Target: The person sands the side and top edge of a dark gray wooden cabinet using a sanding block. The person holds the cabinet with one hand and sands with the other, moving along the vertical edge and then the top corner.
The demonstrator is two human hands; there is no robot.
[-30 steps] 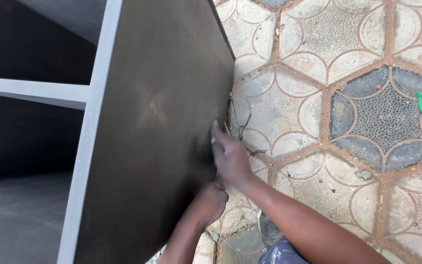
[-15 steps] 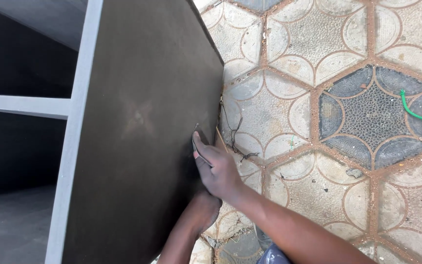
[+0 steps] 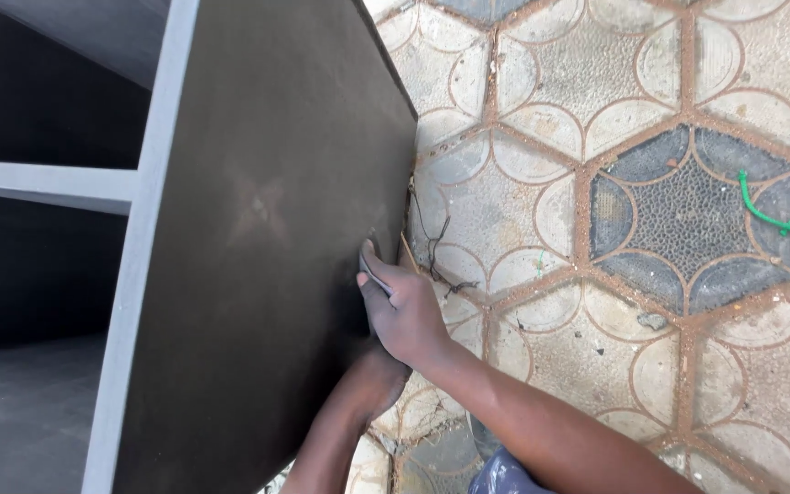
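Hands meet at the dark panel's [image 3: 267,238] floor-side edge: right hand [image 3: 406,316] grasping a thin blade [image 3: 375,279], left hand [image 3: 372,380] grip hidden; keep pressure steady.

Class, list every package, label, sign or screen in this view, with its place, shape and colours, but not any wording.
None in view: only a dark panel of a grey cabinet, patterned floor tiles and a green cord.
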